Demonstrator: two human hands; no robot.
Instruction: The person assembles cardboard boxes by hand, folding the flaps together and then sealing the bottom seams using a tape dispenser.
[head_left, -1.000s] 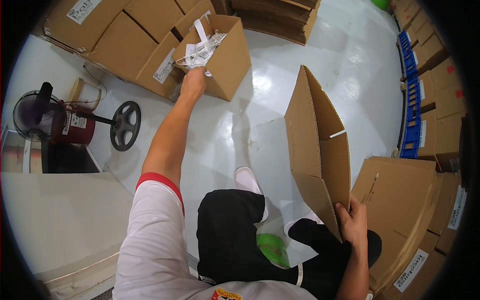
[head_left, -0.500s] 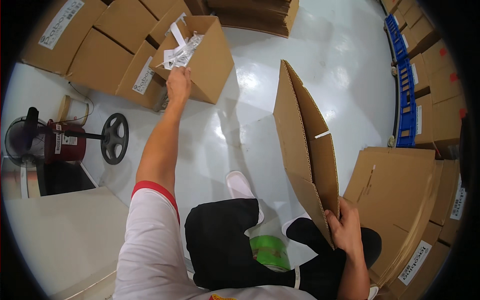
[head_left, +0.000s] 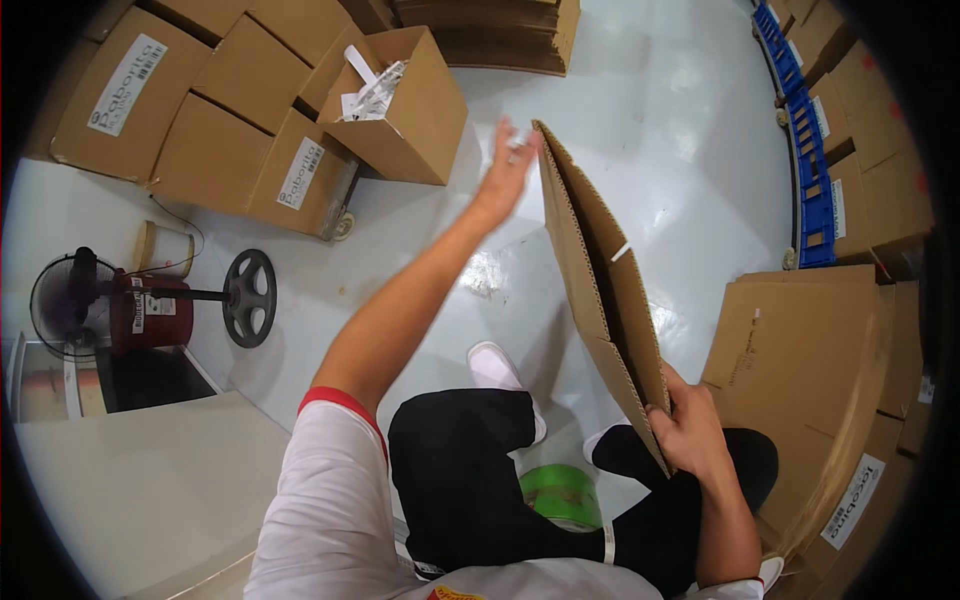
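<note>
A flattened cardboard box (head_left: 580, 260) stands slantwise in front of me, its two walls slightly parted along the top edge. My right hand (head_left: 690, 425) grips its near lower end, thumb on one wall and fingers on the outer side. My left hand (head_left: 507, 178) is by the far upper corner of that box, blurred, with its fingers apart. Whether it touches the cardboard I cannot tell. Farther back on the left, an open carton (head_left: 420, 110) holds white slips and crumpled clear plastic wrapping (head_left: 378, 92).
Labelled cartons (head_left: 215, 130) are stacked at the far left. Below them are a fan (head_left: 75, 300) and a dark handwheel (head_left: 249, 298). Flat cardboard (head_left: 790, 380) leans at my right, near blue racks (head_left: 812, 150). A green tape roll (head_left: 560, 495) lies between my legs.
My left hand has left the open carton and swung right to the far corner of the flattened box. My right hand keeps its grip. The view has shifted slightly.
</note>
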